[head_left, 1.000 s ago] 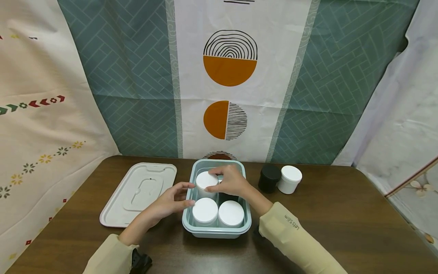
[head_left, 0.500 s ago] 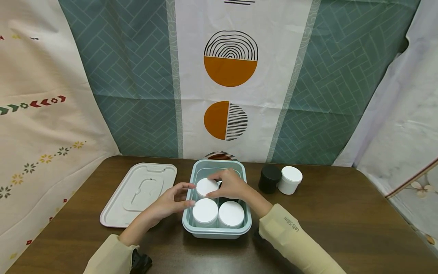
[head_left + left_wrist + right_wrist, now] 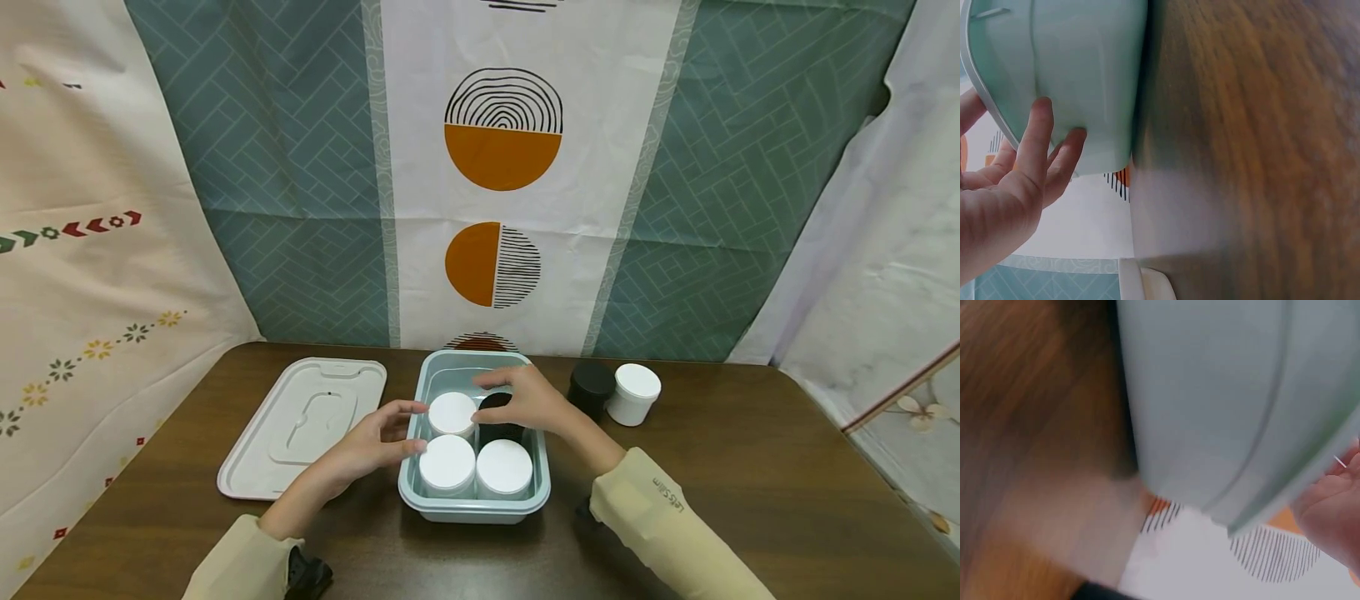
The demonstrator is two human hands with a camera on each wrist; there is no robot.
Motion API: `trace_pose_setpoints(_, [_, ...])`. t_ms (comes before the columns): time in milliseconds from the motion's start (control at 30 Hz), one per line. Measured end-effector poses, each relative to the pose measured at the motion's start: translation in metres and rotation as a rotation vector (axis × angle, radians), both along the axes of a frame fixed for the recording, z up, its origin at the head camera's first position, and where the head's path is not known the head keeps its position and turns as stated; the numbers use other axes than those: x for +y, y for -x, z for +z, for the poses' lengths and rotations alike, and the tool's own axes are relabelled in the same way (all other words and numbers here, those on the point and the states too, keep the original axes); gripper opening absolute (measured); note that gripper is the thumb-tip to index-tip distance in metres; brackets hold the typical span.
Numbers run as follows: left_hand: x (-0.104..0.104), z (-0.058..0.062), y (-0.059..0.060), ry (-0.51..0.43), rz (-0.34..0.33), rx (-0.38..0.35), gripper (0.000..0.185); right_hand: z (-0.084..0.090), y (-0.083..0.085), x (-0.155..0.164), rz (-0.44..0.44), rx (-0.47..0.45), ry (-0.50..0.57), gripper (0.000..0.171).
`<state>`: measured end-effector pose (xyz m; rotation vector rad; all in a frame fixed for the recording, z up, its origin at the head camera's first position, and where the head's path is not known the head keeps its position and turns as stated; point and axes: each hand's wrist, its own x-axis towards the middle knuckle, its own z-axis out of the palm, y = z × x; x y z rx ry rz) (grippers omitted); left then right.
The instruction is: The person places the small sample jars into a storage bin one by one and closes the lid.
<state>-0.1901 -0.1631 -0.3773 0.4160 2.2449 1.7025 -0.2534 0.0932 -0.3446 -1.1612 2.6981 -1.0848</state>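
Note:
A pale green tub (image 3: 474, 507) holds three white-lidded jars, one being the back-left white jar (image 3: 452, 413), and a black jar (image 3: 501, 432). My left hand (image 3: 375, 442) is at the tub's left side. In the left wrist view, fingers (image 3: 1036, 134) lie against its outer wall. My right hand (image 3: 536, 400) hovers over the black jar, hiding part of it. Its thumb and fingers are spread, with a gap between them and nothing held; the thumb tip is near the back-left white jar. In the right wrist view the tub's wall hides most of this hand.
Left of the tub, a flat white lid (image 3: 311, 429) lies on the brown wooden table (image 3: 712, 492). A second black jar (image 3: 591, 388) and a white jar (image 3: 635, 394) stand side by side to the right. Patterned cloth (image 3: 315, 167) hangs behind the table.
The back-left white jar has gone lower and nearer the front row inside the tub. My right hand has let go of it and moved right. The left hand has stayed put.

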Motion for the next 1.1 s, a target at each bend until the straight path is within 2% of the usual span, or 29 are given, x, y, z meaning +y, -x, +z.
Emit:
trace_pose_setpoints(467, [-0.001, -0.002, 0.001, -0.01, -0.006, 0.006, 0.056, 0.005, 0.002, 0.073, -0.168, -0.037, 0.108, 0.053])
trace_pose_setpoints(1100, [0.0, 0.001, 0.0, 0.0, -0.001, -0.001, 0.054, 0.02, 0.001, 0.176, -0.407, -0.12, 0.12, 0.056])
